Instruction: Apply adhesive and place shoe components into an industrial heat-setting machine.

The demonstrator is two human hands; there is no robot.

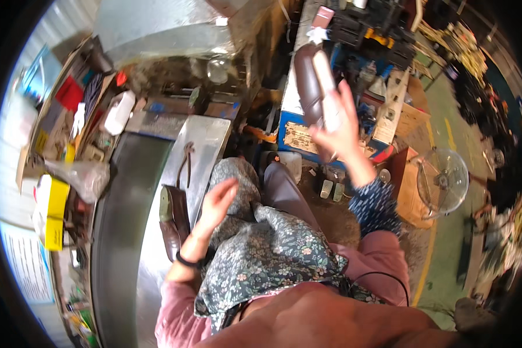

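In the upper middle, my right hand (342, 124) is at a dark brown shoe (308, 81) with a pale strip along its side. The thumb reaches toward the shoe and the fingers lie along the pale strip; blur hides the exact grip. The shoe is tilted lengthwise over the white and blue bench (289, 95). My left hand (217, 203) hovers over my lap, empty, its fingers stretched out side by side. Close to its left, dark brown shoes (178, 217) lie on the metal table (151, 238), one showing a green piece on top.
A hooked metal tool (185, 162) lies on the metal table beside a dark conveyor belt (124, 209). Shelves on the left hold a white bottle (120, 113) and a yellow box (54, 214). A round fan (442, 182) and cardboard box (412, 200) stand at the right.
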